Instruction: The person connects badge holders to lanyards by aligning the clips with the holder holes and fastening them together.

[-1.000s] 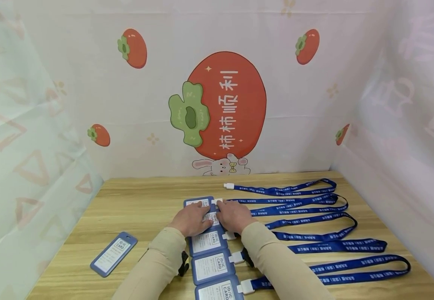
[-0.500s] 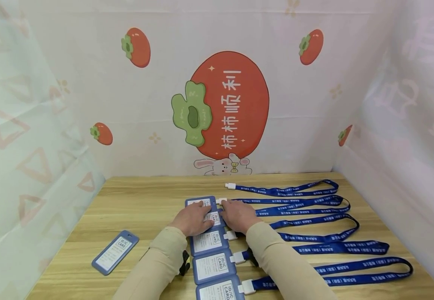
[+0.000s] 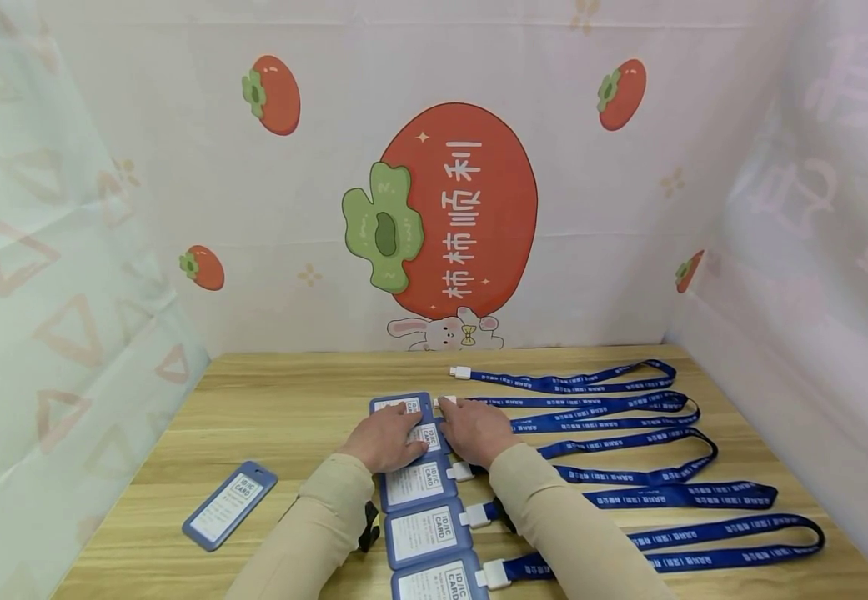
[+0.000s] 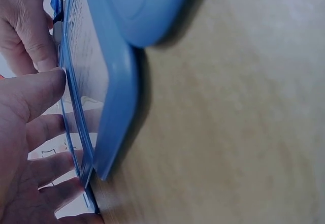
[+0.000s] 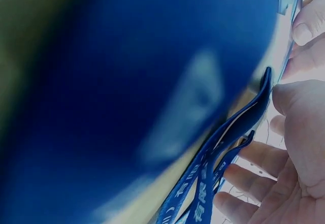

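The left hand (image 3: 383, 439) lies unclenched, its fingers fairly straight and spread over the two farthest badges of a column, with the thumb resting on the second of these. Just to its right, the right hand (image 3: 476, 430) is unclenched too, its fingers loosely extended; one fingertip touches a white clip (image 3: 449, 399) beside the farthest badge. Whether the thumb also presses that clip cannot be told.

The blue-framed badges (image 3: 414, 486) run from under the left hand back toward the person, five in all, each set close to the next, with the nearest cut off by the lower border of the view. White clips meet the right edges of the three nearest badges. From the clips, blue lanyards (image 3: 679, 495) stretch away to the right of the right hand and loop back. Beyond both hands, one more lanyard lies with its clip well clear of the badges.

To the left of the left hand, and nearer the person, a lone badge (image 3: 229, 506) lies at a slant on the wooden tabletop (image 3: 291, 383). Beyond the hands hangs a pale backdrop (image 3: 591, 275) printed with red fruit.
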### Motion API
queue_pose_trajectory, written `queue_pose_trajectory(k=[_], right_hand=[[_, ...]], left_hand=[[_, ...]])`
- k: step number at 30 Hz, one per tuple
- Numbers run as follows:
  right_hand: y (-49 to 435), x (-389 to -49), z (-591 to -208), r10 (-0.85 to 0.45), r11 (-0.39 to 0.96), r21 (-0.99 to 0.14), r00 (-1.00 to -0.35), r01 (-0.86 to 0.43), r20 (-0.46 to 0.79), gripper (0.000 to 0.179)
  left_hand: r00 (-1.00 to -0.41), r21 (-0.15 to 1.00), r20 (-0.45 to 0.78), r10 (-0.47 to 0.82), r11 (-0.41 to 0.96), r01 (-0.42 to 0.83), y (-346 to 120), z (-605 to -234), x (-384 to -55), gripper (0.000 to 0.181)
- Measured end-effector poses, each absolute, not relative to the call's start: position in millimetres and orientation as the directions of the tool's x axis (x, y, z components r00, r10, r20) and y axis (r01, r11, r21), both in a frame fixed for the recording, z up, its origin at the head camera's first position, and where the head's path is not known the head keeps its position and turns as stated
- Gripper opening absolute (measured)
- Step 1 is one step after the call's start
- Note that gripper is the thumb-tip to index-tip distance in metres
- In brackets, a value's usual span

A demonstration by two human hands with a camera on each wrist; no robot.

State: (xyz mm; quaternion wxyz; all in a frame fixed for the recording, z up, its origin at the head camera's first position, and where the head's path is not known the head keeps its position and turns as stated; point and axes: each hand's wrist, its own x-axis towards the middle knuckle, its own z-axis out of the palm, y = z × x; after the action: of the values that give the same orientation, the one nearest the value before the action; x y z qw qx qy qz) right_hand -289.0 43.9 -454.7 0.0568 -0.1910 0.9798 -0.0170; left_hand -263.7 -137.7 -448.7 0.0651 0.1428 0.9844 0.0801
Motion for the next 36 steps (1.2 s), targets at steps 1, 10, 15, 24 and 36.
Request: queue_pose_trajectory(k=[1,10,15,24,36], right_hand=[[44,-289,-455,-0.381,0.925,-0.052,-0.919,-0.377,-0.102,0.054],[39,-288,-455,-0.377,0.926,-0.048,-0.921,-0.374,-0.104,0.052],[38,-286,-452,-0.376,0.926,-0.041,-0.921,-0.374,-0.103,0.052],[35,-286,-452,-0.371,0.928,-0.063,-0.922,-0.366,-0.114,0.051],[29,-289,-447,-0.375,0.925,0.007,-0.915,-0.380,-0.152,0.047]], left_hand=[[-0.950,0.176,-0.107,0.292,0.946,0.271,-138,-449,-263,0.063],[-0.949,0.190,-0.102,0.299,0.942,0.276,-138,-449,-263,0.063],[-0.951,0.188,-0.109,0.289,0.945,0.266,-138,-449,-263,0.063],[-0.952,0.188,-0.106,0.288,0.946,0.265,-139,-448,-262,0.063],[-0.949,0.207,-0.109,0.298,0.940,0.271,-141,-450,-264,0.063]])
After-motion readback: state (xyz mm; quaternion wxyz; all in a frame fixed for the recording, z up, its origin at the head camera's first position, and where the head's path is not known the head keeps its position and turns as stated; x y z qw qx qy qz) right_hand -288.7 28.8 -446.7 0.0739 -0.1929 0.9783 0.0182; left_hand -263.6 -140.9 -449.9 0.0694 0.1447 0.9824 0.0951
